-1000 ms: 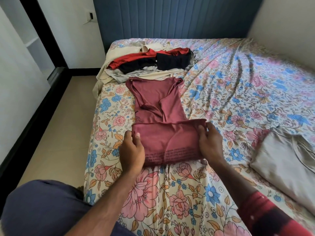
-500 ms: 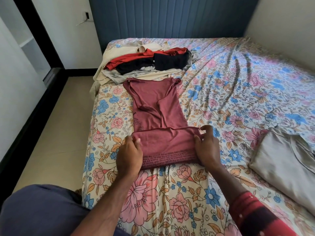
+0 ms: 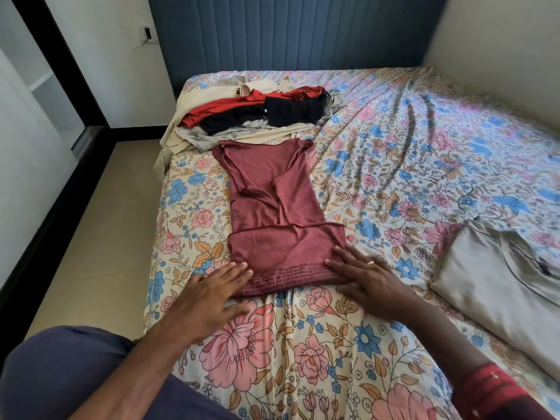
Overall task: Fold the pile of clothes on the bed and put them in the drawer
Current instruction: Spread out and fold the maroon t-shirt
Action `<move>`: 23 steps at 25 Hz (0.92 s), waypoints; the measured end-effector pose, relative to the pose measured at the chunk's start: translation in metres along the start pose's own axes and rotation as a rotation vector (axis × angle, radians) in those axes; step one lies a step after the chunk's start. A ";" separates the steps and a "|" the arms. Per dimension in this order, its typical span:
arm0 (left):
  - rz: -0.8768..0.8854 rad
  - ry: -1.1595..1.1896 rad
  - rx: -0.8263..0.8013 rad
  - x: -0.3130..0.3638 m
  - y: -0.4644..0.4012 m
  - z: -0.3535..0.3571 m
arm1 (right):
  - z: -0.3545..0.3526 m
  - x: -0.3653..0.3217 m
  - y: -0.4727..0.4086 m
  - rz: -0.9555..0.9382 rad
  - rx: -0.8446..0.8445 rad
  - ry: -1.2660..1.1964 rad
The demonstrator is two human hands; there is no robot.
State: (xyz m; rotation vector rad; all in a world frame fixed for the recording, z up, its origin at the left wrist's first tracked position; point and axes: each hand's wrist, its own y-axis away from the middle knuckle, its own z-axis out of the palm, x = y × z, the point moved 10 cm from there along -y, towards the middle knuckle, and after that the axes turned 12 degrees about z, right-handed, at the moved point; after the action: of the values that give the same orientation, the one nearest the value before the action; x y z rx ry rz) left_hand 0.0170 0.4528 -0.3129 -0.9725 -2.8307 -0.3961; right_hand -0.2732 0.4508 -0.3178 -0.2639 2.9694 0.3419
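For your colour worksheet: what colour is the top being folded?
Maroon top, with dark print near its hem; head view shows it.

Ring (image 3: 371, 262) on right hand, red sleeve (image 3: 497, 389), navy trousers (image 3: 60, 371)

several lines of small dark print across the folded lower part of the maroon top (image 3: 272, 213), too small and blurred to read, a faint print by its left edge, equally illegible
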 end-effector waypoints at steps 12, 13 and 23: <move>-0.044 0.706 0.034 -0.001 0.034 -0.043 | -0.081 -0.019 0.013 -0.139 -0.160 -0.477; -0.036 0.714 -0.033 0.001 0.041 -0.050 | -0.087 -0.027 0.017 -0.182 -0.217 -0.487; 0.262 1.093 -0.479 0.041 0.060 -0.068 | -0.100 -0.060 0.051 -0.287 -0.623 -0.687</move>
State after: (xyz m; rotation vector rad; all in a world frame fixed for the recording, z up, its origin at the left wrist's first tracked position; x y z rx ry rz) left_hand 0.0241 0.5026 -0.2274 -0.7949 -1.6293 -1.1618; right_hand -0.2360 0.4852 -0.2005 -0.5045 2.0547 1.0612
